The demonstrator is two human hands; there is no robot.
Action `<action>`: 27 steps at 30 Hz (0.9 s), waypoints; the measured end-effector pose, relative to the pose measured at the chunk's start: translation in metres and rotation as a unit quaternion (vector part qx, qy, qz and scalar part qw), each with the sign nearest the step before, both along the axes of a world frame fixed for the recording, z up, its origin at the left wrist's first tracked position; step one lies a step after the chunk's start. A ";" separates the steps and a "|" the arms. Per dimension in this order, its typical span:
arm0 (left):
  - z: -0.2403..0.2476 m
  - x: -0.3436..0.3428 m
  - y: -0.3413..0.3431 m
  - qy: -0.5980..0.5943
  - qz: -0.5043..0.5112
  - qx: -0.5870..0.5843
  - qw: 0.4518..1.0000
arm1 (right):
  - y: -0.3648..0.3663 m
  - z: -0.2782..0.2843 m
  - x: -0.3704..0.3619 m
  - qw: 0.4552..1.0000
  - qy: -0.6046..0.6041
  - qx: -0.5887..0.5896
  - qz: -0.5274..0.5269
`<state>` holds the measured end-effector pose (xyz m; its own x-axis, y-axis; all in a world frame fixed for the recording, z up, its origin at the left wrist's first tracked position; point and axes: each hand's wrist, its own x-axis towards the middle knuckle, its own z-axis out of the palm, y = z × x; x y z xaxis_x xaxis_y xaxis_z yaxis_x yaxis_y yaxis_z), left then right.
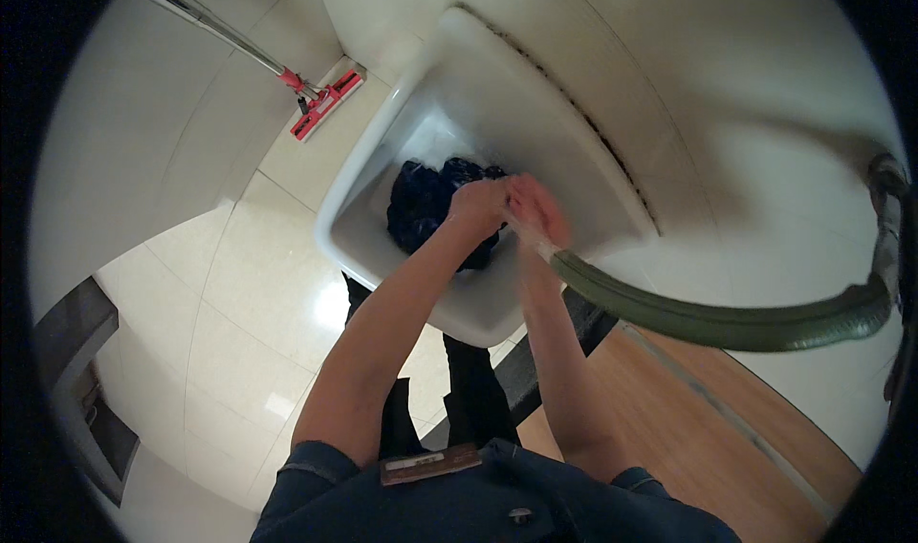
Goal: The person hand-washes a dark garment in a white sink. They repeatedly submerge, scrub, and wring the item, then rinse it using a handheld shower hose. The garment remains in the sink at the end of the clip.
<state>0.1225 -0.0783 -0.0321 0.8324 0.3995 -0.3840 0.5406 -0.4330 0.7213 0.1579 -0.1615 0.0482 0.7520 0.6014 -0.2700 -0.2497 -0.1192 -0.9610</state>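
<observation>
Both hands meet over a white sink (356, 175), under water running from a green hose (708, 318). My left hand (478, 206) is bent toward the right one, its fingers mostly hidden where the two come together. Motion smears my right hand (538, 210), which is beside the hose's stream and against or very near the left hand. A wet, bunched dark blue cloth (418, 202) lies in the bowl, just left of and below my hands. Whether either hand grips anything cannot be made out.
A red-headed mop (327, 105) leans at the far left by the wall. The hose curves from a pipe (889, 180) on the right. A wooden panel (660, 409) with a dark edge is at the lower right, and pale floor tiles (253, 294) spread at the left.
</observation>
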 end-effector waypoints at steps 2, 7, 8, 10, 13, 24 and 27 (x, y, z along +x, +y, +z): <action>-0.013 -0.002 -0.001 0.034 0.114 -0.074 0.990 | 0.027 -0.023 0.011 0.969 -0.015 -0.239 0.054; -0.058 -0.038 0.002 -0.034 0.348 -0.158 0.923 | 0.055 -0.076 0.009 0.934 -0.005 -0.315 0.165; -0.058 -0.042 0.001 -0.038 0.368 -0.163 0.915 | 0.055 -0.082 0.014 0.926 0.006 -0.323 0.195; -0.043 -0.044 0.004 -0.098 0.413 -0.222 0.878 | 0.040 -0.099 0.023 0.931 0.035 -0.307 0.196; -0.049 -0.050 0.015 -0.183 0.509 -0.364 0.758 | 0.010 -0.126 0.018 0.936 -0.028 -0.227 0.268; -0.061 -0.098 0.011 -0.066 0.520 -0.402 0.751 | 0.014 -0.195 0.010 0.740 -0.374 -0.461 0.315; -0.081 -0.106 -0.002 -0.061 0.509 -0.376 0.772 | 0.002 -0.214 0.014 0.710 -0.391 -0.453 0.371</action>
